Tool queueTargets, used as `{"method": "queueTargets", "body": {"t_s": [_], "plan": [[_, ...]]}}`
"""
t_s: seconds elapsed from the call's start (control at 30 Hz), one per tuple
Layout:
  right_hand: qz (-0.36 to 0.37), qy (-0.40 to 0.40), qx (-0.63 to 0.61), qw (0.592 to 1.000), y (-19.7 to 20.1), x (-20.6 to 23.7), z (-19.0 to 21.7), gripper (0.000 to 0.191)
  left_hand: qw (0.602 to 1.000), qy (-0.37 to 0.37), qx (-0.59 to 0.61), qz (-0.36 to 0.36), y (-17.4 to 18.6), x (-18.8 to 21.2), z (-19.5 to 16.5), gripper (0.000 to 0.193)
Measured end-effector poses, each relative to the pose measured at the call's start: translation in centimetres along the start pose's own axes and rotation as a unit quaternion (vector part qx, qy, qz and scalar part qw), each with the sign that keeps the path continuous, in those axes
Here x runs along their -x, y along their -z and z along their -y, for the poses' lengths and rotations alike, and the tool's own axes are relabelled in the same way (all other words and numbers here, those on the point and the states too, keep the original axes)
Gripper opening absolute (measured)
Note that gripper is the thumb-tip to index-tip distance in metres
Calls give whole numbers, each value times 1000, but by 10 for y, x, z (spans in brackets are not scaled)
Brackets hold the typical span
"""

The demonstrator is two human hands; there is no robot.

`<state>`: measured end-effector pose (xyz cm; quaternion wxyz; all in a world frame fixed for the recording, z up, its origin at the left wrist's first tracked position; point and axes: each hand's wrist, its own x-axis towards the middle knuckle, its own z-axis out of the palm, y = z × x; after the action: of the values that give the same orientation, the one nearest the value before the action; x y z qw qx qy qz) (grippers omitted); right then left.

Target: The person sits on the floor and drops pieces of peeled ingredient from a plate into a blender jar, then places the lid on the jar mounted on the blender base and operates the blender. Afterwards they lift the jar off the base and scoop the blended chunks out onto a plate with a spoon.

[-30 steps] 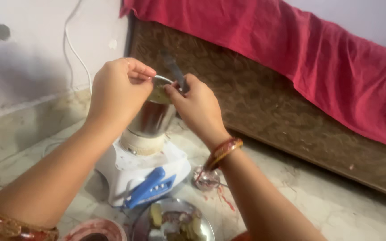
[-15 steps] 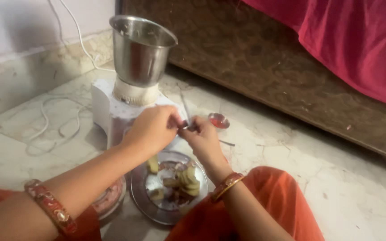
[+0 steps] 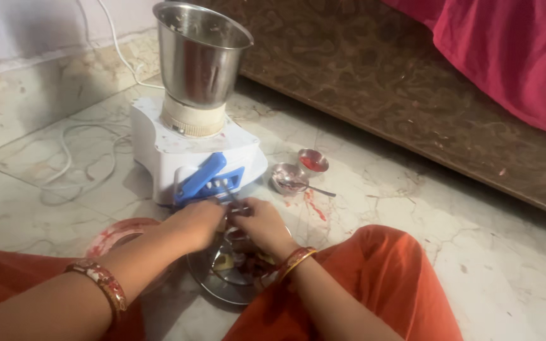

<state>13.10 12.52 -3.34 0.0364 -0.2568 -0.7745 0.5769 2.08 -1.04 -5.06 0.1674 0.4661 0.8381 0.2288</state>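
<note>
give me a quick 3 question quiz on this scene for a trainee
1. True or false: the shiny steel jar sits upright on the white and blue mixer base.
2. Over what do the left hand and right hand meet? A) the round steel plate of cut pieces B) the small steel bowl with red paste C) the white cord
3. What lies in the small steel bowl beside the mixer base?

Key: 1 true. 2 A. 3 a spoon.

1 mixer grinder (image 3: 191, 161), 1 steel plate (image 3: 222, 287), 2 small bowls (image 3: 289, 177).
</note>
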Motion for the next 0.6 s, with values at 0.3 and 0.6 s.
{"method": "queueTargets", "body": {"t_s": [0.3, 0.6], "plan": [[-14, -11, 74, 997, -4, 10, 4, 35, 991, -86, -97, -43, -13, -5, 7, 18], [-86, 128, 200, 968, 2, 19, 18, 36, 980, -128, 17, -149, -4, -3, 6, 14]]}}
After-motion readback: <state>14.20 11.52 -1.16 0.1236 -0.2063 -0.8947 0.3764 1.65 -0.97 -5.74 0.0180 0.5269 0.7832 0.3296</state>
